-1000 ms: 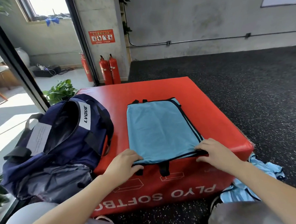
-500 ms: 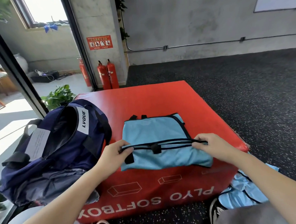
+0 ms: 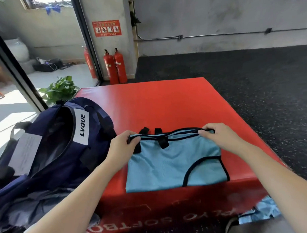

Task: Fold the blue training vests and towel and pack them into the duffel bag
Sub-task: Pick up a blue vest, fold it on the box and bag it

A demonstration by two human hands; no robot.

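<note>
A light blue training vest (image 3: 170,165) with black trim lies folded in half on the red soft box (image 3: 159,105), near its front edge. My left hand (image 3: 123,145) pinches the vest's far left corner and my right hand (image 3: 217,136) pinches its far right corner, both at the far edge of the fold. The navy duffel bag (image 3: 51,151) sits at the left, partly on the box, its top unzipped and gaping. Another blue vest (image 3: 260,211) lies crumpled on the floor at the lower right.
Two red fire extinguishers (image 3: 115,66) stand against the wall behind the box, with a third behind the glass door frame (image 3: 13,67). A potted plant (image 3: 60,89) grows beside the bag. Black speckled rubber floor (image 3: 252,81) stretches to the right.
Both hands carried the vest's near edge up and away from me, over onto the far edge, folding the vest in half. The view tilted down slightly.
</note>
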